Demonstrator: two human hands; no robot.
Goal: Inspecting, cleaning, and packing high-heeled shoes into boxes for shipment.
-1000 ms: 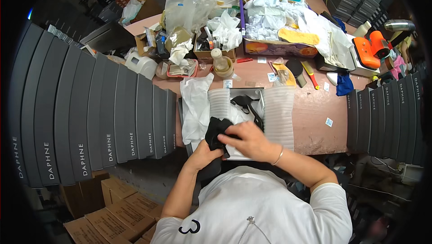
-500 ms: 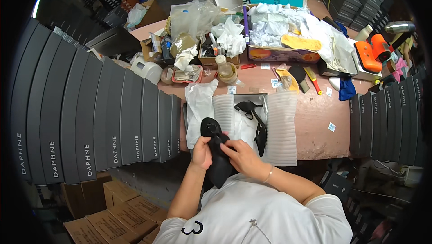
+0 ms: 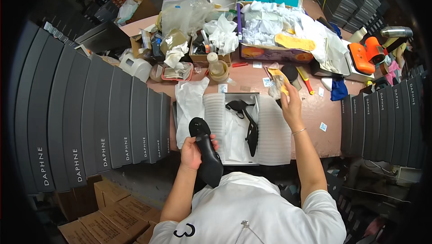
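1. Left hand [image 3: 191, 155]: my fingers and thumb are closed around the middle of the black shoe [image 3: 209, 165]. The shoe is off the table [image 3: 317, 145], its toe slanting down toward my shirt [image 3: 252, 199], left of the box's near edge.
2. Right hand [image 3: 291, 104]: reached out beyond the right foam [image 3: 275, 133], fingertips at the yellow pad [image 3: 277, 78]. A small dark thing shows beside the palm; I cannot tell whether my fingers pinch it, or whether they touch the pad.
3. Box [image 3: 252, 96]: open before me, back rim visible. The second shoe [image 3: 252, 139] lies along its right wall. Foam hangs over both side edges, so those rims are largely covered.
4. Left margin: white paper [image 3: 188, 109] lies beside the left foam [image 3: 214, 113]; only a narrow strip of tabletop separates it from the left cartons [image 3: 90, 122].
5. Right margin: the widest room runs from the right foam to the right cartons [image 3: 382, 122], marked by one small label [image 3: 323, 127]. The brush [image 3: 305, 80] stands at its far side, just beyond my right hand.
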